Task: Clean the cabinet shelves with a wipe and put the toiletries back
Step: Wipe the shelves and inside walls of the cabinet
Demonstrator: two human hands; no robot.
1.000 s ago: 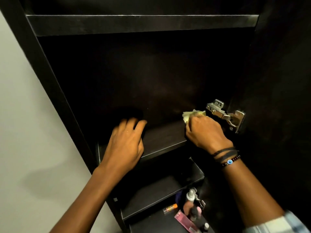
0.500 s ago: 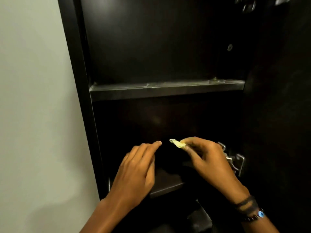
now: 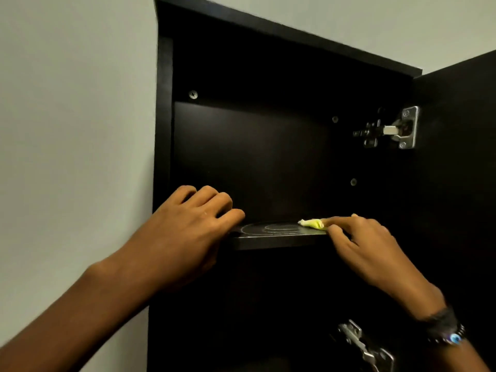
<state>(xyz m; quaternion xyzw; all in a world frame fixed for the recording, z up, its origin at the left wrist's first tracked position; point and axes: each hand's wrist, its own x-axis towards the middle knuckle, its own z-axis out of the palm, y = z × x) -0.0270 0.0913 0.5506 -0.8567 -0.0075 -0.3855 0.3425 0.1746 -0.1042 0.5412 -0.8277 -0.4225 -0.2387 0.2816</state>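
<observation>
A dark wall cabinet stands open in front of me. Its top shelf (image 3: 279, 237) is bare and shows curved wet streaks. A small crumpled yellow-white wipe (image 3: 312, 223) lies on that shelf, pinched in the fingertips of my right hand (image 3: 367, 248). My left hand (image 3: 185, 229) rests with curled fingers on the shelf's left front edge, holding nothing. No toiletries are in view.
The cabinet door (image 3: 461, 183) hangs open at the right on a metal hinge (image 3: 394, 128). A second hinge (image 3: 365, 345) shows lower down by my right wrist. A pale wall (image 3: 75, 130) runs along the cabinet's left side. The space under the shelf is dark.
My view has swung up from the lower shelves to the top shelf. Both hands rose with it; the right hand carried the wipe up onto the top shelf.
</observation>
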